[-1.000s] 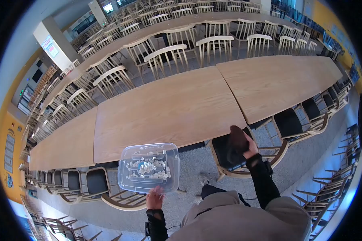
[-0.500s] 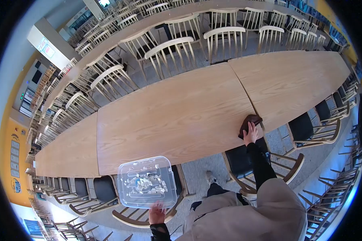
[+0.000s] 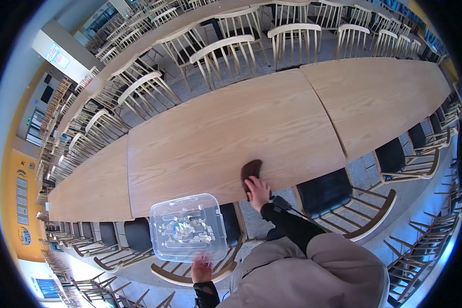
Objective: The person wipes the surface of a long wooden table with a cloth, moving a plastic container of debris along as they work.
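Note:
My left hand (image 3: 202, 267) grips the near edge of a clear plastic bin (image 3: 188, 226) with small white scraps of paper inside. I hold it level in the air, just off the near edge of the long wooden table (image 3: 231, 138). My right hand (image 3: 257, 188) lies flat on a dark brown cloth (image 3: 250, 170) and presses it against the table top close to the near edge, to the right of the bin.
The table is made of several light wooden tops set end to end. Black-seated chairs (image 3: 328, 192) stand along its near side, pale wooden chairs (image 3: 226, 51) along its far side. More tables and chairs fill the hall behind.
My right hand brought the cloth up from beside a chair onto the table edge, then slid it left along the table top toward the bin. The bin stayed in my left hand.

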